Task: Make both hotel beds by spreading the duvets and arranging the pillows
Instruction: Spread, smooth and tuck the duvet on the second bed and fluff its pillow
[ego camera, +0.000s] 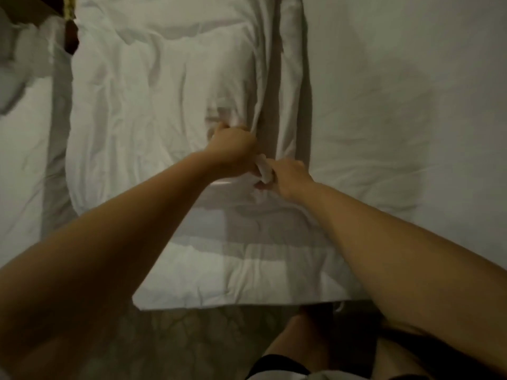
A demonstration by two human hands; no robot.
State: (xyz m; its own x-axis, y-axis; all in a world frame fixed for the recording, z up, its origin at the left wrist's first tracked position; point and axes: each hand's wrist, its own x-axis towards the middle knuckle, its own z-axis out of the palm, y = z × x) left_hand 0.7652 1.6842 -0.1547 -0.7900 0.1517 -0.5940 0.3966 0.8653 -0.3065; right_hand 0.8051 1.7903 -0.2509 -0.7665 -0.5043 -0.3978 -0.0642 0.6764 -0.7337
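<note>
Forearms [109, 256] foremost; left hand [233, 149], right hand [289, 175] clutch duvet [137, 105] fold; fingers [259, 185] mostly hidden.

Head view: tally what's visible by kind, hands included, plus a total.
Hands: 2, left hand and right hand, both gripping the cloth
Duvets: 1, white duvet
Other: 1, brown object at top left, too dim to identify
Total: 4

No legible text, labels or nos. anywhere in view.
</note>
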